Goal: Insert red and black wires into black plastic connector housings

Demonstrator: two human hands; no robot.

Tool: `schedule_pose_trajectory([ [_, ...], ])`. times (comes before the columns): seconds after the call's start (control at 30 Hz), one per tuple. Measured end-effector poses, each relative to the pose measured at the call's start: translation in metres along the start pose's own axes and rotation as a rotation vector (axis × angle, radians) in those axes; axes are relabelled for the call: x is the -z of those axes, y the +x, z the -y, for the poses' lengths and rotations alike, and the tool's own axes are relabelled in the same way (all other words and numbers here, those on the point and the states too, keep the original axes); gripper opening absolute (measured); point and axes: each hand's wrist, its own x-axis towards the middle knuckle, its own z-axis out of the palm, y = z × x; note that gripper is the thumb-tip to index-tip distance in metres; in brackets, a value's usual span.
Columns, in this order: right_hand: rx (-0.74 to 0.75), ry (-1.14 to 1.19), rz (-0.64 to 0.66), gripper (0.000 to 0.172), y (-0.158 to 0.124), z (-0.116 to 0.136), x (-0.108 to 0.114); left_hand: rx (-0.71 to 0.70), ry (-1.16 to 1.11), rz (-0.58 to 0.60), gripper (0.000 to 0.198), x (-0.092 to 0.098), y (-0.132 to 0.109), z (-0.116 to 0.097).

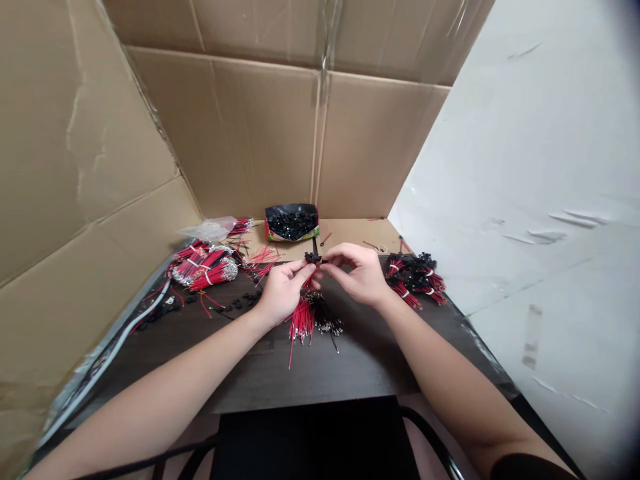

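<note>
At frame centre, my left hand [283, 290] gripped a bunch of thin red and black wires with metal tips [314, 319], fanned downward over the dark table [350, 363]. My right hand [357, 273] pinched a small black plastic connector [313, 257] above it.

Wires between my fingers

My left hand [283, 288] and right hand [357, 273] pinch a small black connector [313, 258] above a loose bunch of red and black wires [313, 319]. Tied red bundles [205, 267] lie far left, finished bundles [415, 277] right, a tray of black parts [291, 223] beyond.
</note>
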Motion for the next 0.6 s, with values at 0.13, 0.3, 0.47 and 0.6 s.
schedule_pose_trajectory([
  [0.13, 0.057, -0.064, 0.029, 0.005, 0.0009, 0.0014, 0.0027, 0.028, -0.044, -0.021, 0.043, 0.0015, 0.0012, -0.0006],
  [0.3, 0.098, -0.1, 0.071, 0.009, 0.0026, 0.0037, 0.0062, -0.009, 0.036, 0.013, 0.036, 0.002, 0.001, -0.0006],
  [0.47, 0.052, -0.046, -0.003, 0.015, 0.0007, 0.0056, 0.0001, -0.062, 0.145, 0.008, 0.035, 0.0027, 0.0009, -0.0042],
  [0.6, 0.065, -0.059, -0.004, 0.019, -0.0008, 0.0072, -0.0024, -0.106, 0.204, 0.032, 0.035, 0.0042, 0.0015, -0.0078],
])
